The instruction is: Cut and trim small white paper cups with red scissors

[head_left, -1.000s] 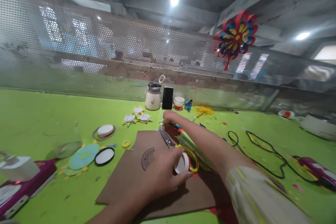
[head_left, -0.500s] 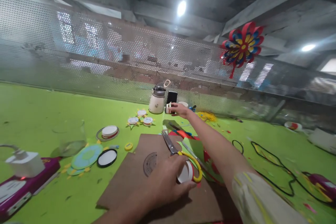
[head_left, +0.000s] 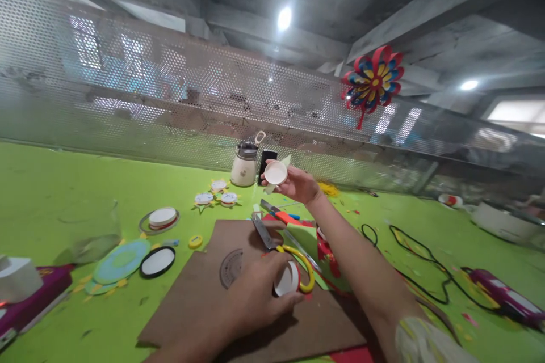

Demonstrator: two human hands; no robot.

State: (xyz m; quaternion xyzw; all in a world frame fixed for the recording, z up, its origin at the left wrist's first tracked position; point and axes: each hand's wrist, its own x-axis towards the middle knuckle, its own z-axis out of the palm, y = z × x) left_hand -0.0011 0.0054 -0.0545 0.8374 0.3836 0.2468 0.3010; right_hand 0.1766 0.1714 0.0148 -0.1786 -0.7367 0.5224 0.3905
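Observation:
My left hand rests over the brown cardboard, its thumb and fingers curled round a small white round piece with a red rim. Right beside those fingers lie scissors with yellow handles, blades pointing away. Farther off, in front of a dark phone, my right hand is raised above the table. It grips a white shallow round piece, its open face towards me, with pale flaps sticking out at its edge. An orange-handled cutter lies beyond the scissors.
A white kettle-like jar stands at the back by the perforated screen. To the left are small flower shapes, a black-rimmed disc, a clear container and a purple power strip. A black cord runs along the right.
My right hand has come back slightly from beside the phone and turned, now showing the white round piece. My left hand keeps its hold. The whole view has shifted a little.

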